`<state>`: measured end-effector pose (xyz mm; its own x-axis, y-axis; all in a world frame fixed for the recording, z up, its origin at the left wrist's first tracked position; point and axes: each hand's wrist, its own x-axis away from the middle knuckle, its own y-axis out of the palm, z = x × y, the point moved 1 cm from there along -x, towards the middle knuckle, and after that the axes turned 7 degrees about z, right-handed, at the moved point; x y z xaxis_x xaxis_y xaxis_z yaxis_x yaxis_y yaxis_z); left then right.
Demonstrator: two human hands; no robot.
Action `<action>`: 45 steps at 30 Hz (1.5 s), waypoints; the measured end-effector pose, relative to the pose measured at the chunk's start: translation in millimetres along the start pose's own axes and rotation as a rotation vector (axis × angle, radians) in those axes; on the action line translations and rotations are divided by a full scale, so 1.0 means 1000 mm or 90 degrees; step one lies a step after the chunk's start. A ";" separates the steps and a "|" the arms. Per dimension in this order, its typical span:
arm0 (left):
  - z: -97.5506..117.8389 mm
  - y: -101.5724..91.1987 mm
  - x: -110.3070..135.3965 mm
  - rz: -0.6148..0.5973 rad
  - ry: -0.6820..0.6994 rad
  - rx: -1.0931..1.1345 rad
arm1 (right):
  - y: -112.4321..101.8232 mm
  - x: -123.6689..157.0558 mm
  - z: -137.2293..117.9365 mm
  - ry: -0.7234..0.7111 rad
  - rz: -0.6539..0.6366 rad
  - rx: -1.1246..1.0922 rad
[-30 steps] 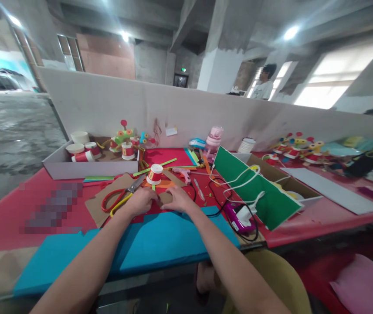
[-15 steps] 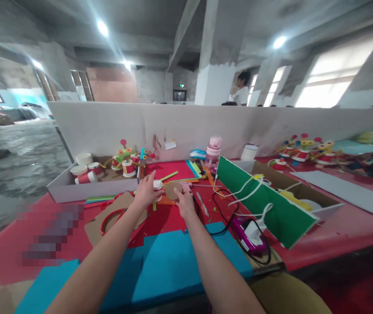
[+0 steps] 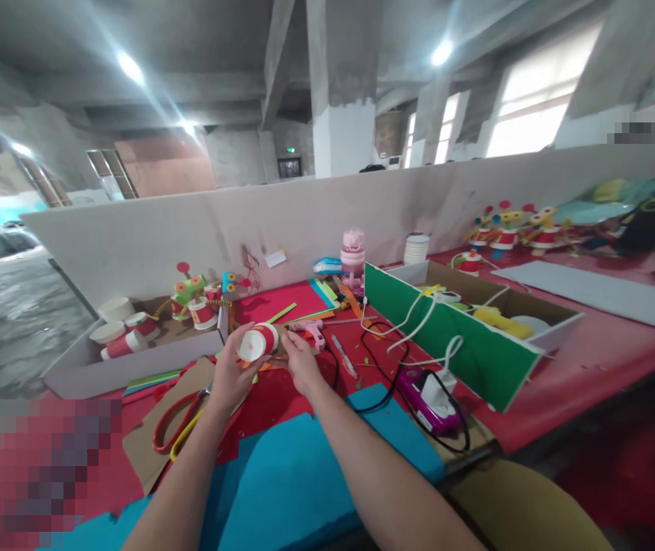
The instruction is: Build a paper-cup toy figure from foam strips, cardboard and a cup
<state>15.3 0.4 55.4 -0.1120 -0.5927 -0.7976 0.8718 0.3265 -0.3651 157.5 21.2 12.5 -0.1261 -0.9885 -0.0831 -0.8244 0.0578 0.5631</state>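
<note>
My left hand [image 3: 232, 373] is wrapped around a red and white paper cup [image 3: 254, 344], tilted so that its pale round end faces me. Close by on the right, my right hand [image 3: 300, 363] pinches a brown cardboard piece [image 3: 284, 341] against or just beside the cup; I cannot tell whether they touch. Behind the right hand lies a pink glue gun [image 3: 311, 332]. A white pen-like tool [image 3: 343, 355] rests on the red table cover [image 3: 316, 390]. Under my left forearm are scissors with red handles [image 3: 174, 422], on a sheet of brown cardboard [image 3: 142, 444].
Left, an open box [image 3: 75, 375] holds paper cups and cup figures [image 3: 200, 312]. Blue sheets [image 3: 287, 482] lie in front. Right stand a purple power strip [image 3: 428, 405] with cables, a green board [image 3: 442, 344] and a divided box [image 3: 557, 333]. A pink bottle [image 3: 353, 260] stands behind.
My left hand, open over the table before, now grips the paper cup. The cardboard piece in my right hand has come close to the cup. My view has turned to the right.
</note>
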 end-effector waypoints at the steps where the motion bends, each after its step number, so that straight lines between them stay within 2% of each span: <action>1: -0.003 0.001 0.001 -0.005 0.003 -0.006 | 0.002 0.001 0.000 0.000 -0.006 -0.011; 4: -0.007 0.002 0.003 -0.014 0.014 -0.018 | 0.005 0.002 0.002 0.002 -0.007 -0.022; 10: -0.002 0.001 0.004 -0.031 0.018 -0.023 | 0.006 0.003 0.007 0.012 0.009 -0.042; 18: -0.004 -0.002 0.004 -0.021 0.033 -0.001 | 0.008 0.006 0.009 -0.026 -0.043 -0.040; 25: -0.007 0.001 0.009 -0.011 0.028 -0.003 | 0.010 0.007 0.012 -0.031 -0.031 -0.047; 30: -0.007 0.003 0.010 -0.003 0.015 0.016 | 0.012 0.009 0.008 -0.003 -0.036 -0.092; 35: -0.005 0.000 0.007 0.007 0.008 0.083 | 0.010 0.010 -0.003 0.079 -0.051 -0.153; 40: -0.004 -0.005 0.004 0.027 -0.039 0.123 | 0.005 0.009 -0.005 0.110 -0.059 -0.177; 45: -0.007 -0.011 0.002 0.026 -0.186 0.228 | 0.005 0.014 -0.012 0.141 -0.144 -0.193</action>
<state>2.3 0.8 53.8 0.0198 -0.7841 -0.6203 0.9882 0.1097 -0.1071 158.7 5.7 24.0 0.1871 -0.9797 -0.0723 -0.6140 -0.1741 0.7698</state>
